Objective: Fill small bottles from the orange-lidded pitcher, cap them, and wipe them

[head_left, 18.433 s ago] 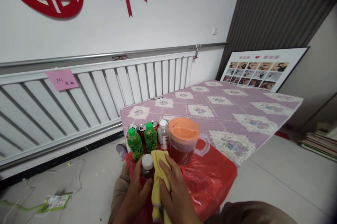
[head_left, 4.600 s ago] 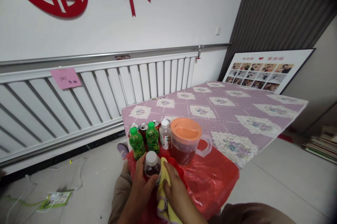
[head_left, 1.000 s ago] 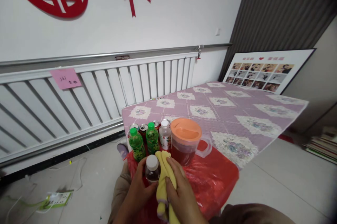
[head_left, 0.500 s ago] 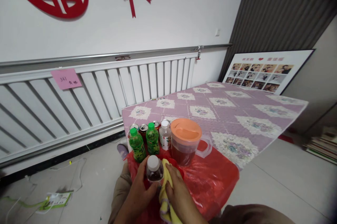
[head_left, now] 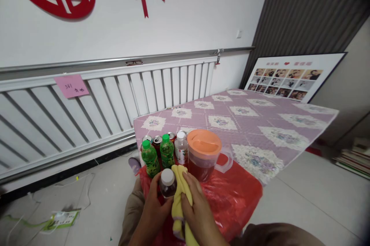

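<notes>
My left hand [head_left: 154, 207] is wrapped round a dark-filled plastic bottle [head_left: 168, 184] with a white cap, held upright. My right hand [head_left: 198, 205] grips a folded yellow cloth [head_left: 178, 196] close against the bottle's right side. Whether the cloth touches the bottle I cannot tell. Just beyond the bottle stand a green-capped bottle [head_left: 150, 159], a second green-capped bottle [head_left: 167, 151] and a white-capped bottle [head_left: 181, 149]. A clear pitcher [head_left: 200, 167] with an orange lid [head_left: 204, 142] is to their right.
Several drink cans [head_left: 157, 140] stand behind the bottles. Red plastic sheeting [head_left: 231, 196] lies under the items, on a table with a purple floral cloth [head_left: 199, 117]. A white radiator [head_left: 115, 103] runs along the wall. A power strip [head_left: 64, 219] lies on the floor.
The yellow cloth and my right hand have moved up slightly, and the cloth's folded end now reaches higher beside the bottle cap. My left hand keeps its hold on the bottle.
</notes>
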{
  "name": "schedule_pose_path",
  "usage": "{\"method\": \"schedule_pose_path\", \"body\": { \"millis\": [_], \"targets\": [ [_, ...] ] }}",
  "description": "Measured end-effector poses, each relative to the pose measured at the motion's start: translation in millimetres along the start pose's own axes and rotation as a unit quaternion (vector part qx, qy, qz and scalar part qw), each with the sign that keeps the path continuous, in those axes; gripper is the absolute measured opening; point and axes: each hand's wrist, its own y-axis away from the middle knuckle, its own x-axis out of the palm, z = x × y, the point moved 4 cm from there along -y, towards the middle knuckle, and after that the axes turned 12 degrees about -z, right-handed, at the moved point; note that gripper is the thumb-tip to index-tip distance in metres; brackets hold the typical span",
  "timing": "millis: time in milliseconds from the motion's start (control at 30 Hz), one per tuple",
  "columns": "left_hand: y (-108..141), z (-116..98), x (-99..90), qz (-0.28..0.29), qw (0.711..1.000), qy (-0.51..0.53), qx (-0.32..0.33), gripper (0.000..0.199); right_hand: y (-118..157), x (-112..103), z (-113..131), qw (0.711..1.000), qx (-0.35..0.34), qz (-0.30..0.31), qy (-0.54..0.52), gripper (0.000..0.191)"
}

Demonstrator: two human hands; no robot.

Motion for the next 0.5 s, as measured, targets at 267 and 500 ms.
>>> {"method": "schedule_pose_path", "body": {
  "millis": [267, 500],
  "targets": [
    [-4, -11, 1.4, -0.029, 0.999, -0.016, -0.003, 0.067, 18, 13, -27, 0.998, 0.058, 0.038, -0.003, 0.060],
    [-4, -16, 4.5, -0.071, 0.994, -0.079, -0.007, 0.066, 30, 2, -22, 0.999, 0.031, 0.027, 0.000, 0.057]
  ]
}}
